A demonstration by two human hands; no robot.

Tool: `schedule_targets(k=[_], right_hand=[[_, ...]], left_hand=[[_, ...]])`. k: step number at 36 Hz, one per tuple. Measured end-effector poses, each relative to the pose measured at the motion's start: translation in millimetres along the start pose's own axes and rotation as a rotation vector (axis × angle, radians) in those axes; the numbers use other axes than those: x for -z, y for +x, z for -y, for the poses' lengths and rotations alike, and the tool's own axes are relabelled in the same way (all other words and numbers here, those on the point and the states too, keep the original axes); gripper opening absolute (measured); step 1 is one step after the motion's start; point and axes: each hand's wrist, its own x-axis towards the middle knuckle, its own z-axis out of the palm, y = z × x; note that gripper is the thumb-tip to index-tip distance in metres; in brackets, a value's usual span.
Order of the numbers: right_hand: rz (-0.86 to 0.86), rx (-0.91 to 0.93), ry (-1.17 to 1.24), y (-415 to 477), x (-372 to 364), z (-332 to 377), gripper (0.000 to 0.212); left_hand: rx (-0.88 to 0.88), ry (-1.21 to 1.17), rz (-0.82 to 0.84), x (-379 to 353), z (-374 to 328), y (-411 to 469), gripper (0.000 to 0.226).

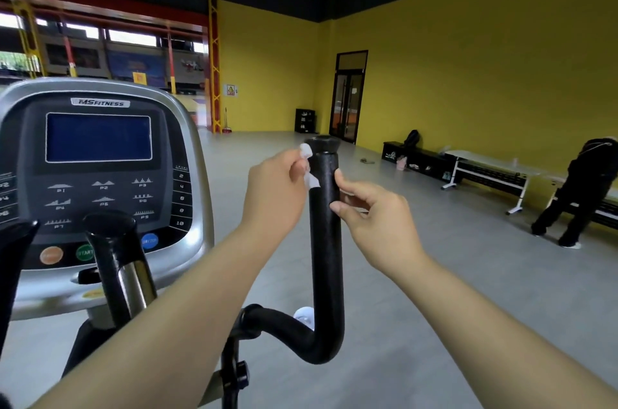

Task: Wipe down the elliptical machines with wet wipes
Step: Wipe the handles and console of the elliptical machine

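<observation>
The elliptical's black right handlebar (pixel 326 241) rises upright in the middle of the view, capped at the top. My left hand (pixel 276 194) holds a small white wet wipe (pixel 307 167) pinched against the bar's left side near its top. My right hand (pixel 374 218) is beside the bar on the right, fingers apart, with fingertips touching the foam grip. The grey console (pixel 100 174) with a blue screen and program buttons fills the left. A second black handlebar (pixel 113 261) stands in front of the console.
Grey floor stretches ahead to yellow walls and a dark glass door (pixel 347 100). Low black benches and white folding tables (pixel 491 174) line the right wall, where a person in black (pixel 578 194) bends over. A white round object (pixel 304 316) lies on the floor behind the handlebar.
</observation>
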Motion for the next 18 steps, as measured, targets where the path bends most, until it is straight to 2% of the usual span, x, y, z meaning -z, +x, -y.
schedule_targets(k=[10,18], right_hand=[[0.001,-0.054,0.037,-14.6,-5.8,-0.4,0.045],[-0.002,-0.104,0.121,-27.7,-11.7,-4.0,0.046]], left_hand=[[0.103,-0.11,0.188,-8.3,28.0,-75.4,0.013],[0.261,-0.053,0.414,-10.4,46.2,-130.1,0.027]])
